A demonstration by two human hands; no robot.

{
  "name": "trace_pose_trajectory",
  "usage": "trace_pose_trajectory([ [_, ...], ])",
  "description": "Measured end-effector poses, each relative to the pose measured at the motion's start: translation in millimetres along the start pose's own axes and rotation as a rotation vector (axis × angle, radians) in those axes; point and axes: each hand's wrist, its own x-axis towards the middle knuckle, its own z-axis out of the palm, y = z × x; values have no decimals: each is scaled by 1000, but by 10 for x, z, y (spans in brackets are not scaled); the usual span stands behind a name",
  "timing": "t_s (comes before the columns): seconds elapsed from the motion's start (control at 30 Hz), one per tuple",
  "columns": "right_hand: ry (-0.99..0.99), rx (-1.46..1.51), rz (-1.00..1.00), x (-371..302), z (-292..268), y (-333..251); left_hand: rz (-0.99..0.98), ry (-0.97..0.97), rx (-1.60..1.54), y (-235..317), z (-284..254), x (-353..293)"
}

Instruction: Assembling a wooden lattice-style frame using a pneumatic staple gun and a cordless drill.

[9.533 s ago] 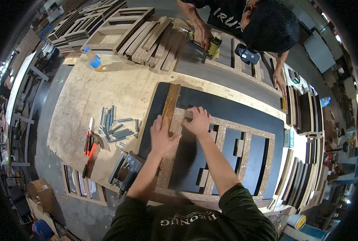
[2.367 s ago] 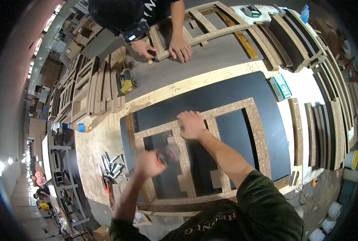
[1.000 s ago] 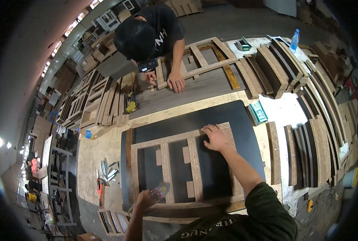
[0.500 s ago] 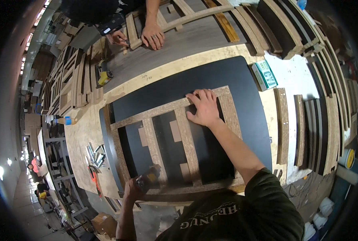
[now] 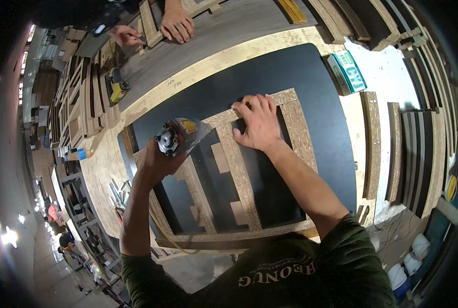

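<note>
In my left hand [image 5: 159,163] is a nail gun [image 5: 180,134] with a yellow label, an air hose [image 5: 163,223] trailing below it. The gun is over the far rail of a frame of wood-chip strips [image 5: 237,177], left of my right hand; whether its nose touches the rail is hidden. My right hand [image 5: 259,123] holds that far rail, fingers bent over it and thumb apart on the near side, close to a crosspiece. The frame lies on a dark panel [image 5: 327,128] with rounded far corners. Small light blocks [image 5: 220,157] sit against the crosspieces.
Across the bench, a co-worker's hands [image 5: 177,24] rest at another frame, near a yellow tool [image 5: 117,88]. A green-and-white box [image 5: 348,72] stands right of the panel, by loose strips [image 5: 371,143] and stacked boards [image 5: 418,159]. At left are metal pieces [image 5: 118,192] and a bottle [image 5: 86,153].
My left hand has lifted the nail gun from the frame's near left part to its far rail. My right hand keeps its place on the rail. The view has shifted slightly.
</note>
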Motion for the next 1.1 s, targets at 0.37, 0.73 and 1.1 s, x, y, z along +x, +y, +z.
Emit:
trace_pose_trajectory([
  [0.37,-2,15,16,-1,-3,57,56,67,-37,-125,282,224],
  [0.73,-19,9,30,14,-9,3,143,-11,35,-236,195,464],
  [1.1,-47,9,46,-3,-36,60,214,24,140,-26,202,411],
])
